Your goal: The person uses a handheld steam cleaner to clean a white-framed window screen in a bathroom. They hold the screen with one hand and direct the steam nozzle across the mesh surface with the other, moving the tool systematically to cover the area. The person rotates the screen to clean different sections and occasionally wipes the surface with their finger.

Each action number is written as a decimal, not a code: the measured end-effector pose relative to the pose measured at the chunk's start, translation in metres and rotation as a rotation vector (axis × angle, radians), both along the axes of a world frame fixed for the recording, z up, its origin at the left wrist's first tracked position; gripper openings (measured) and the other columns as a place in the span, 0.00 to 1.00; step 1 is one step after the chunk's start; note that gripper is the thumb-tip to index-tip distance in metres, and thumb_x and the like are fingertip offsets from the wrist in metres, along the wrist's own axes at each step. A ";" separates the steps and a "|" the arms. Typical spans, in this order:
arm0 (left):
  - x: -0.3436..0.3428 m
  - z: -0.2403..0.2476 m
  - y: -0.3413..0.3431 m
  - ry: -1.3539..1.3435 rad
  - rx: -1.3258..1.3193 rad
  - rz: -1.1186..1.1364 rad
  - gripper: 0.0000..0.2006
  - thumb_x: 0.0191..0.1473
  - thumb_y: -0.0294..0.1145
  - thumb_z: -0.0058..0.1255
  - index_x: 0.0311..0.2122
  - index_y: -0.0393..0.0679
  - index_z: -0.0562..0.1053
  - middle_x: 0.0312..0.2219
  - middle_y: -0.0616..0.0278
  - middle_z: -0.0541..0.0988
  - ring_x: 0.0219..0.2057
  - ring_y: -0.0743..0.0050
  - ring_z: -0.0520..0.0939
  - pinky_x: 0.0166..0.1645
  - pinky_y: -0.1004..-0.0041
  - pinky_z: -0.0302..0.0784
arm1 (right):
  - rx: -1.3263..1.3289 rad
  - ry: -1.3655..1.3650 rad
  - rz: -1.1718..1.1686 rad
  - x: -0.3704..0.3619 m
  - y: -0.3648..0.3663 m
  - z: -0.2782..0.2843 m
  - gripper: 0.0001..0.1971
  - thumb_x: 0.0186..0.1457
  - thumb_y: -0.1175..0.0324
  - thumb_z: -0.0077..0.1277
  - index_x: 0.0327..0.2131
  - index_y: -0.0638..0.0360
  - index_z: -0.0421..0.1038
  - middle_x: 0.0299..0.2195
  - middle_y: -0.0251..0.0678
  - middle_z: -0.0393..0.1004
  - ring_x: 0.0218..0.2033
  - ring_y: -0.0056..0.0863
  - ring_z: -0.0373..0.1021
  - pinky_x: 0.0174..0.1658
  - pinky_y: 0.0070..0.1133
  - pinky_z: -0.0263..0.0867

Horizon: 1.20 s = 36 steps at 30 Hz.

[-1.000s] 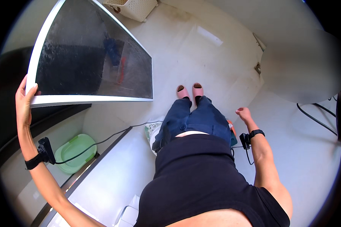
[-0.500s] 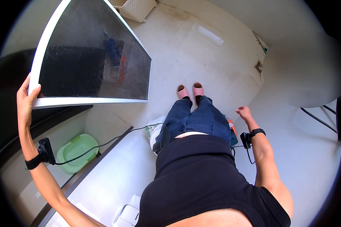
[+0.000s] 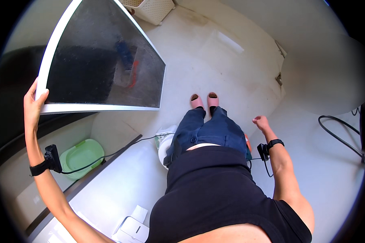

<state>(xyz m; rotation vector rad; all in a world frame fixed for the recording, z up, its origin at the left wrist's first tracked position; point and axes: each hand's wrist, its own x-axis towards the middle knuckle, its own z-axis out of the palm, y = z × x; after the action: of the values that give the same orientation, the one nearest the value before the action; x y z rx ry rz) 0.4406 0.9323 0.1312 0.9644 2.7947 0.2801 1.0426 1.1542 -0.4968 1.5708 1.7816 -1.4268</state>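
Note:
My left hand (image 3: 34, 103) grips the lower left corner of a large window screen (image 3: 81, 77), its thumb on the front of the white frame and its fingers behind. The screen has dark, dusty-looking mesh and stands tilted at the upper left. A blurred blue and red shape shows through it; what it is I cannot tell. My right hand (image 3: 262, 122) hangs at my right side, fingers curled in, with nothing visible in it. Each wrist wears a black strap with a small device and cable.
A green plastic basin (image 3: 82, 159) lies below the screen, beside a dark-edged ledge. A cream basket (image 3: 152, 10) stands at the far wall. Beside my legs are a white container (image 3: 163, 146) and an orange item. A white box (image 3: 130, 230) is at the bottom; a black cable (image 3: 340, 121) loops at right.
The screen and my left hand have shifted slightly to the right in view, with the grip kept. The surroundings have shifted a little too. My right hand has hardly moved.

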 end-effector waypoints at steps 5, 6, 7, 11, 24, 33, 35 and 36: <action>-0.002 -0.005 -0.007 0.052 -0.006 -0.015 0.26 0.50 0.25 0.50 0.56 0.38 0.62 0.29 0.71 0.69 0.26 0.88 0.65 0.32 0.85 0.62 | -0.008 0.017 0.048 -0.019 0.011 0.015 0.15 0.42 0.63 0.58 0.31 0.65 0.75 0.29 0.46 0.76 0.33 0.37 0.73 0.38 0.27 0.67; -0.002 -0.005 -0.006 0.055 -0.018 -0.020 0.26 0.50 0.25 0.50 0.56 0.38 0.62 0.29 0.71 0.69 0.27 0.88 0.66 0.32 0.85 0.62 | -0.011 0.025 0.049 -0.019 0.012 0.011 0.15 0.42 0.63 0.58 0.31 0.65 0.75 0.29 0.46 0.76 0.33 0.36 0.73 0.38 0.27 0.67; -0.002 -0.005 -0.005 0.058 -0.029 -0.029 0.26 0.50 0.25 0.50 0.56 0.38 0.62 0.30 0.71 0.69 0.27 0.88 0.66 0.33 0.85 0.62 | -0.014 0.033 0.047 -0.019 0.013 0.006 0.15 0.42 0.63 0.58 0.31 0.65 0.75 0.28 0.46 0.76 0.33 0.36 0.73 0.38 0.27 0.67; -0.009 -0.002 -0.008 0.033 -0.049 -0.022 0.26 0.50 0.25 0.50 0.56 0.37 0.62 0.32 0.69 0.71 0.29 0.87 0.67 0.36 0.84 0.63 | -0.020 0.070 -0.003 -0.017 0.019 -0.007 0.15 0.42 0.63 0.58 0.31 0.65 0.75 0.28 0.46 0.76 0.32 0.35 0.73 0.37 0.27 0.67; -0.027 0.011 -0.023 0.144 -0.078 -0.033 0.25 0.49 0.24 0.50 0.54 0.34 0.63 0.41 0.61 0.73 0.39 0.77 0.72 0.48 0.77 0.65 | -0.017 -0.006 -0.120 0.031 0.007 -0.013 0.14 0.42 0.63 0.58 0.30 0.65 0.75 0.28 0.44 0.76 0.32 0.34 0.73 0.37 0.26 0.67; -0.015 0.004 -0.005 0.153 -0.180 0.014 0.24 0.50 0.24 0.49 0.54 0.37 0.64 0.31 0.67 0.71 0.27 0.85 0.68 0.33 0.83 0.64 | -0.118 0.006 -0.144 0.000 0.002 -0.008 0.11 0.46 0.67 0.54 0.31 0.65 0.74 0.26 0.37 0.75 0.30 0.26 0.70 0.38 0.23 0.64; -0.023 0.006 -0.007 0.136 -0.171 0.009 0.25 0.50 0.24 0.50 0.55 0.38 0.64 0.32 0.67 0.72 0.27 0.85 0.68 0.33 0.83 0.64 | -0.112 0.012 -0.110 -0.012 0.002 0.000 0.11 0.47 0.67 0.54 0.32 0.65 0.74 0.26 0.36 0.75 0.31 0.27 0.70 0.38 0.24 0.64; -0.026 0.006 -0.010 0.143 -0.166 0.001 0.25 0.50 0.24 0.50 0.55 0.38 0.64 0.32 0.67 0.72 0.28 0.84 0.68 0.34 0.84 0.64 | -0.109 0.028 -0.115 -0.015 0.002 0.000 0.12 0.46 0.66 0.55 0.31 0.65 0.74 0.26 0.37 0.76 0.30 0.27 0.71 0.37 0.24 0.65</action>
<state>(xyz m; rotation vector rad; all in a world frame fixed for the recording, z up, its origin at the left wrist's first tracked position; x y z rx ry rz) 0.4148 0.9227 0.1375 0.9801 2.8894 -0.0217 1.0280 1.1566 -0.4968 1.6273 1.6216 -1.5779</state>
